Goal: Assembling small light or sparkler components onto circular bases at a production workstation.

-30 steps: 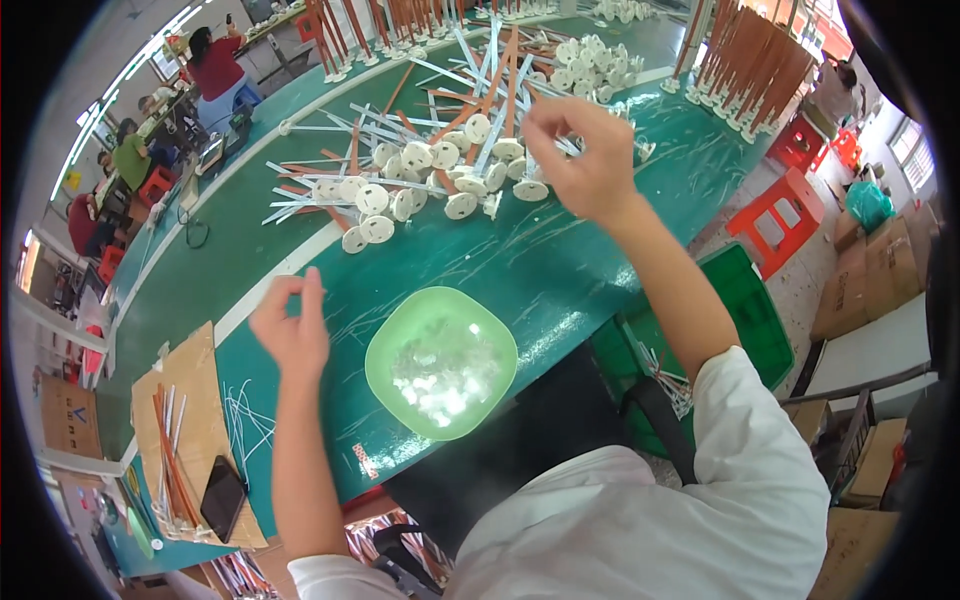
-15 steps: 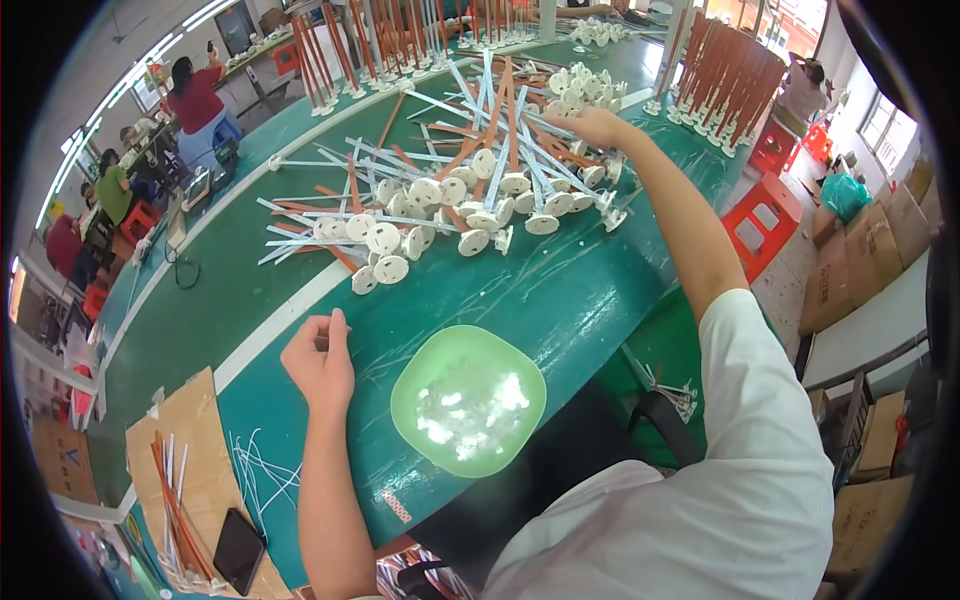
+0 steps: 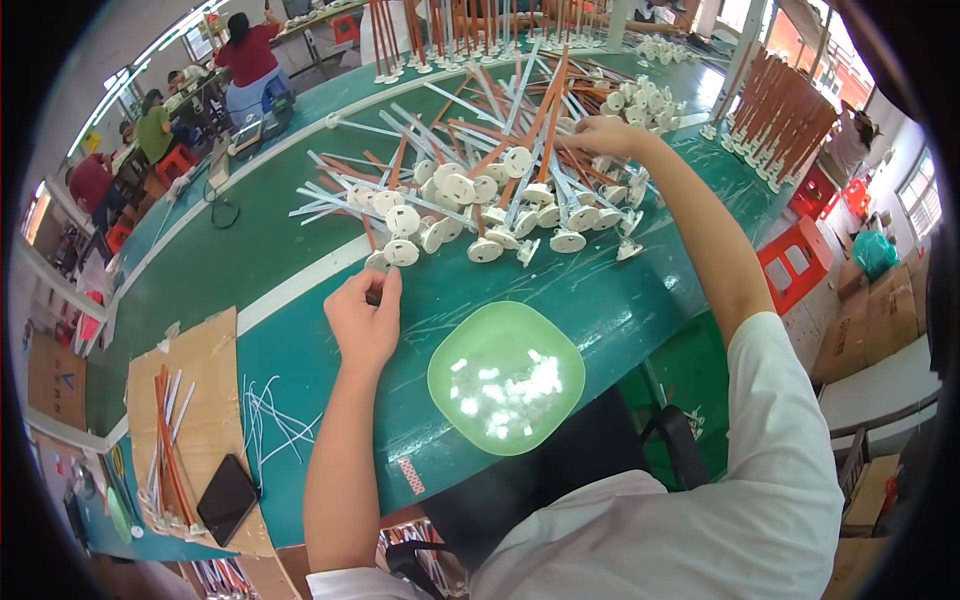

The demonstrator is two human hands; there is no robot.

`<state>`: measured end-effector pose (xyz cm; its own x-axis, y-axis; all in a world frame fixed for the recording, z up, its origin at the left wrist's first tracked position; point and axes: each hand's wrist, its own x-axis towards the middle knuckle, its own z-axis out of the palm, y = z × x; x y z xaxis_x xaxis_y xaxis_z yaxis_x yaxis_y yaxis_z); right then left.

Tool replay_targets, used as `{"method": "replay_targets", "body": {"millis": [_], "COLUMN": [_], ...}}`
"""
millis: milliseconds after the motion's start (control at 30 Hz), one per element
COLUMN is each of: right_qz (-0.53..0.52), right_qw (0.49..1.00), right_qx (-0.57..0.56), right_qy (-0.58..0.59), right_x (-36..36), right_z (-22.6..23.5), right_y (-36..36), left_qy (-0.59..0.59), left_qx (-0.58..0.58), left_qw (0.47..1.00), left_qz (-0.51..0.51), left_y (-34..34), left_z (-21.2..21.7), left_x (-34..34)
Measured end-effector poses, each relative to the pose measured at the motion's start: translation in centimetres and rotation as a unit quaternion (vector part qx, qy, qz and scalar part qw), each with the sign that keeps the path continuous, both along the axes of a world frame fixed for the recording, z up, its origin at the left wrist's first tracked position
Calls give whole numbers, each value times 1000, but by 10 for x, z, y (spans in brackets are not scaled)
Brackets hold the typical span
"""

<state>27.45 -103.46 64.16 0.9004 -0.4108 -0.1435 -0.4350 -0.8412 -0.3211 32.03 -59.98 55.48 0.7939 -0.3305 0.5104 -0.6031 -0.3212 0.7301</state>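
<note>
My right hand (image 3: 607, 138) reaches into the far right of a heap of long flat strips (image 3: 510, 125), brown and pale blue-grey. Its fingers are bent together among the strips; what they grip, if anything, is hidden. Round white discs (image 3: 459, 189) with small holes sit on the strips' ends, mostly toward me. My left hand (image 3: 364, 318) hovers over the table in front of the nearest discs, its fingers curled and thumb raised. I cannot make out anything in it. Between my arms stands a light green bowl (image 3: 450, 345) holding small shiny clear pieces.
Cardboard (image 3: 205, 350) at the left bears a few strips and a black phone (image 3: 228, 500); thin white cords (image 3: 270, 425) lie beside it. Brown strips stand upright on white bases (image 3: 785, 115) at the far right. A red stool (image 3: 797, 265) is beyond the table's right edge.
The whole view has shifted, so the table's things sit further right. My left hand has come closer to the discs at the heap's near edge. My right hand stays in the heap.
</note>
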Motion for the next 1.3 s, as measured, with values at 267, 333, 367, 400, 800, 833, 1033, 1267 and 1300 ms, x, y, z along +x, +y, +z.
{"method": "replay_targets", "body": {"millis": [267,333,367,400,800,833,1033,1267,1300], "right_qz": [297,283,282,262,359,360,451,446,427], "right_qw": [822,895,894,921,682,681,613,669,693], "right_qx": [-165,-172,-170,-192,139,141,137,120,126], "right_qy": [-457,-300,-304,-216,-622,-622,-633,-583,-567], "right_x": [-2,-4,4,11,-99,-101,-72,-71,-69], "right_z": [18,16,16,20,15,10,-28,-58,-58], "right_y": [152,194,204,214,298,301,291,274,272], "left_qy": [14,21,17,4,-30,-30,-101,-89,-87], "left_qx": [-8,-4,-1,-15,-177,-176,-113,-2,4], "left_qw": [1000,1000,1000,1000,946,947,961,974,971], "left_qz": [2,4,4,9,-269,-268,-231,-209,-224], "left_y": [6,6,7,6,14,15,9,11,9], "left_z": [1,3,3,2,30,34,42,22,19], "left_x": [-2,0,-1,-2,-57,-63,-70,-62,-58]}}
